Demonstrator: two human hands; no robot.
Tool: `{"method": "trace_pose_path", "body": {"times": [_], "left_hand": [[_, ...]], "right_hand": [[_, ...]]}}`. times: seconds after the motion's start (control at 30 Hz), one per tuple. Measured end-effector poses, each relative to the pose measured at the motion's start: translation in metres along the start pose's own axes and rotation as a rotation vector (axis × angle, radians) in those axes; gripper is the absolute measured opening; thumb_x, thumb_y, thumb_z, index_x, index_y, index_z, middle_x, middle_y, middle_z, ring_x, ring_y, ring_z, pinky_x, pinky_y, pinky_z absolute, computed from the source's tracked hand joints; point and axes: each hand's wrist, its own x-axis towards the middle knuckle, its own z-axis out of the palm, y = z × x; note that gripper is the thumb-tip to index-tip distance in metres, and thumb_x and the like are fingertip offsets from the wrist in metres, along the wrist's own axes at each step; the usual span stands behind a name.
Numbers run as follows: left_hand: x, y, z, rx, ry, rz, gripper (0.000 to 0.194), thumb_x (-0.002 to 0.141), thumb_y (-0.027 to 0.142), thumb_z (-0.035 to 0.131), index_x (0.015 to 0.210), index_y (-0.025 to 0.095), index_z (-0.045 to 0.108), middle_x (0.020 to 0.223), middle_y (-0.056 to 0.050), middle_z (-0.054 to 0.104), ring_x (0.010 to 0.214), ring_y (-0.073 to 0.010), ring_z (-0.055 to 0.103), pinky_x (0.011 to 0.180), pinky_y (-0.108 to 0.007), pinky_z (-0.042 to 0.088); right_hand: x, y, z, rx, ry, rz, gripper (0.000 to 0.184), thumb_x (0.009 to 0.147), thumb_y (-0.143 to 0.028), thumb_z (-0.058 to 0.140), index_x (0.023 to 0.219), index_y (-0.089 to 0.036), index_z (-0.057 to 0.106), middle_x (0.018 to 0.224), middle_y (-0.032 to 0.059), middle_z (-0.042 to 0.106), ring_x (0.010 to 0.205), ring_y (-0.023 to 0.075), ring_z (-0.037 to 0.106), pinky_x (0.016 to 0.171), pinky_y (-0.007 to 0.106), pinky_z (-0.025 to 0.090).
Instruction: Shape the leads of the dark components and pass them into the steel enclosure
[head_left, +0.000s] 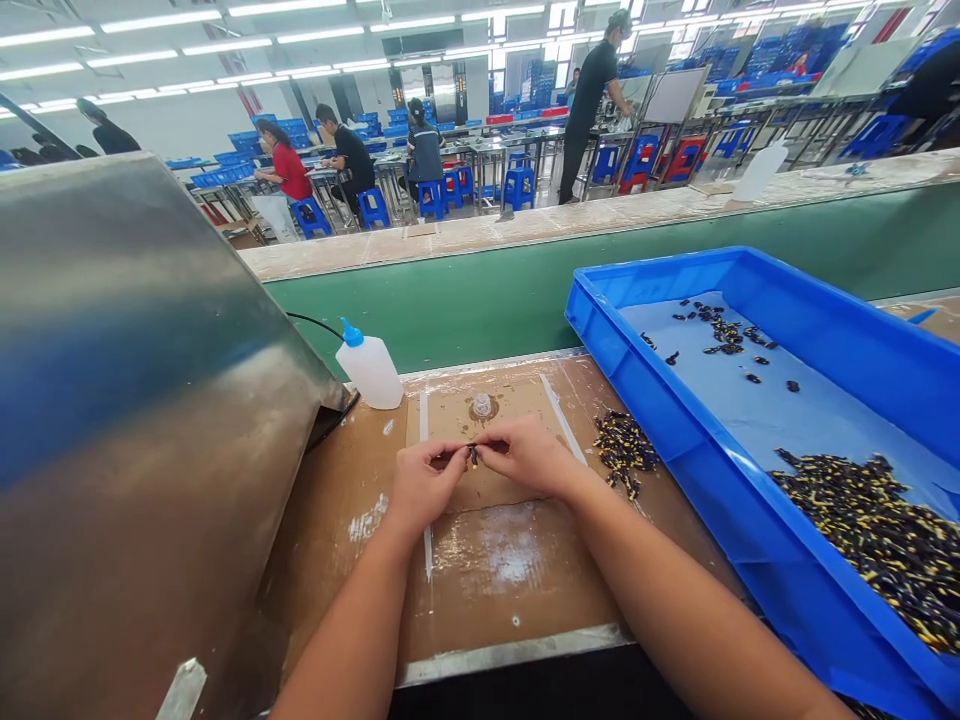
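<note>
Between the fingertips of both hands is a small dark part [473, 455], too small for me to name its kind. My left hand [429, 482] pinches it from the left, and my right hand [526, 455] pinches it from the right. Just beyond the fingers stands a small clear cup [481, 405] on a taped cardboard sheet [510, 490]. To the right of my right hand lies a pile of small black-and-yellow parts [624, 447] on the table.
A blue bin [675, 450] on the right holds many black-and-yellow parts. A white squeeze bottle [371, 370] with a blue cap stands at back left. A large metal housing [135, 400] fills the left side. Behind runs a green barrier [450, 300]; several people work beyond it.
</note>
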Motion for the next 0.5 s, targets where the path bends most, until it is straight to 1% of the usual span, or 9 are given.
{"method": "trace_pose_path", "body": {"times": [0.07, 0.13, 0.17, 0.3, 0.37, 0.4, 0.5], "left_hand": [[0.0, -0.002, 0.0, 0.026, -0.015, 0.032, 0.021, 0.088, 0.035, 0.068, 0.092, 0.019, 0.081, 0.084, -0.006, 0.077, 0.074, -0.0178, 0.071, 0.069, -0.025, 0.055], [0.0, -0.003, 0.0, 0.037, -0.018, 0.033, 0.021, 0.087, 0.036, 0.068, 0.092, 0.02, 0.081, 0.083, -0.006, 0.077, 0.074, -0.0181, 0.071, 0.07, -0.026, 0.055], [0.0, -0.004, 0.0, 0.042, -0.015, 0.026, 0.021, 0.087, 0.036, 0.068, 0.091, 0.02, 0.081, 0.082, -0.005, 0.077, 0.074, -0.0181, 0.071, 0.07, -0.026, 0.055], [0.001, -0.003, 0.001, 0.052, 0.009, -0.002, 0.022, 0.085, 0.038, 0.069, 0.09, 0.019, 0.08, 0.079, -0.005, 0.076, 0.07, -0.0176, 0.069, 0.067, -0.026, 0.054], [0.003, -0.001, 0.001, 0.003, 0.028, -0.028, 0.026, 0.084, 0.041, 0.07, 0.089, 0.018, 0.079, 0.078, -0.006, 0.075, 0.069, -0.0177, 0.069, 0.066, -0.025, 0.053], [0.003, 0.0, 0.0, -0.035, 0.035, -0.044, 0.029, 0.082, 0.044, 0.071, 0.088, 0.017, 0.078, 0.078, -0.007, 0.074, 0.069, -0.0179, 0.068, 0.066, -0.026, 0.053], [0.006, 0.005, 0.0, -0.175, 0.042, -0.107, 0.038, 0.074, 0.051, 0.078, 0.084, 0.014, 0.077, 0.073, -0.008, 0.072, 0.066, -0.0179, 0.066, 0.066, -0.026, 0.053]], "right_hand": [[0.0, 0.001, 0.002, -0.033, 0.013, -0.013, 0.012, 0.084, -0.009, 0.07, 0.082, -0.017, 0.079, 0.068, -0.0017, 0.069, 0.06, 0.0079, 0.053, 0.061, 0.02, 0.032], [0.0, 0.001, 0.005, -0.07, 0.021, -0.017, 0.012, 0.082, -0.008, 0.071, 0.075, -0.016, 0.076, 0.062, -0.0026, 0.065, 0.057, 0.0076, 0.049, 0.059, 0.021, 0.03], [0.0, 0.002, 0.006, -0.081, 0.026, -0.013, 0.013, 0.082, -0.008, 0.071, 0.074, -0.017, 0.076, 0.062, -0.0028, 0.065, 0.056, 0.0076, 0.049, 0.058, 0.021, 0.03], [0.001, 0.008, 0.004, -0.102, 0.094, 0.021, 0.016, 0.081, -0.006, 0.07, 0.087, -0.018, 0.079, 0.074, 0.0002, 0.073, 0.065, 0.0102, 0.058, 0.064, 0.021, 0.034], [0.003, 0.011, 0.0, -0.133, 0.139, 0.036, 0.013, 0.086, -0.009, 0.068, 0.088, -0.017, 0.078, 0.077, 0.002, 0.073, 0.068, 0.0115, 0.06, 0.066, 0.022, 0.035], [0.004, 0.011, -0.002, -0.16, 0.154, 0.051, 0.012, 0.089, -0.012, 0.066, 0.085, -0.016, 0.076, 0.075, 0.0023, 0.072, 0.067, 0.0118, 0.059, 0.065, 0.022, 0.035], [0.003, 0.007, -0.01, -0.228, 0.16, 0.097, 0.029, 0.098, -0.02, 0.057, 0.072, -0.016, 0.07, 0.067, 0.0028, 0.066, 0.062, 0.0126, 0.055, 0.063, 0.024, 0.035]]}}
